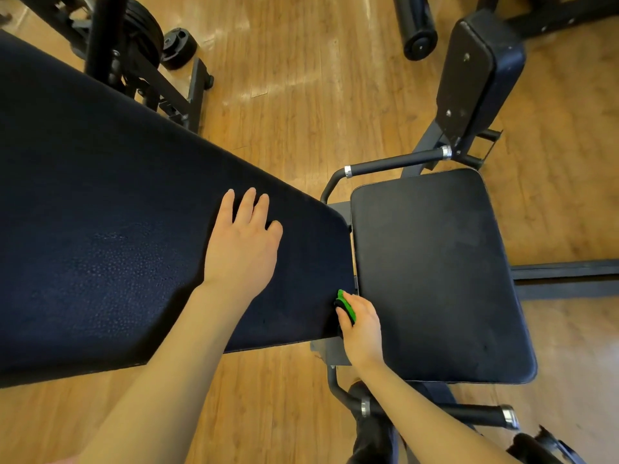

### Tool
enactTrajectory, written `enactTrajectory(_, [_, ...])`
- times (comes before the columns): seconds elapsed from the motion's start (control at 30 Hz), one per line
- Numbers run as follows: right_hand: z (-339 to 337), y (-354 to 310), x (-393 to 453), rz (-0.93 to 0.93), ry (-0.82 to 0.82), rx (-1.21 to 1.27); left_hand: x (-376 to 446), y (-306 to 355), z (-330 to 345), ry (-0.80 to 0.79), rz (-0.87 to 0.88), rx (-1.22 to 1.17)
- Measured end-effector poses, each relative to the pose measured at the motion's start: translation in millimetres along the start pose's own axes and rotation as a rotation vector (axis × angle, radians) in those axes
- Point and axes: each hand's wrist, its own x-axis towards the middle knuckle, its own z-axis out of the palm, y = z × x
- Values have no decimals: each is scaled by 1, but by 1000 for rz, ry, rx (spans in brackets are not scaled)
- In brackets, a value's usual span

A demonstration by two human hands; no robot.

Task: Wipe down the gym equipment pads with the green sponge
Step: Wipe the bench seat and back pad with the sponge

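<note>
Curled fingers (345, 318) of the right hand (363, 333) clasp the green sponge (345, 304) against the near corner of the long bench pad (100, 212), just beside the square seat pad (435, 279). The left hand (243, 242) lies flat on the long pad, fingers straight, above a wooden floor (301, 95).

Both bare arms reach forward and down.
Left hand (243, 244) lies flat, fingers straight and slightly spread; right hand (361, 329) is curled, knuckles up, wrist bent.
</note>
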Motion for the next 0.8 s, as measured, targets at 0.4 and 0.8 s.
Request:
enactTrajectory(0.4, [-59,-19,-21,-183,-44,-174,-15,44,0,96,81,-411])
enactTrajectory(0.8, [-54,-33,-135,-320,153,-324,-136,60,16,322,185,-662])
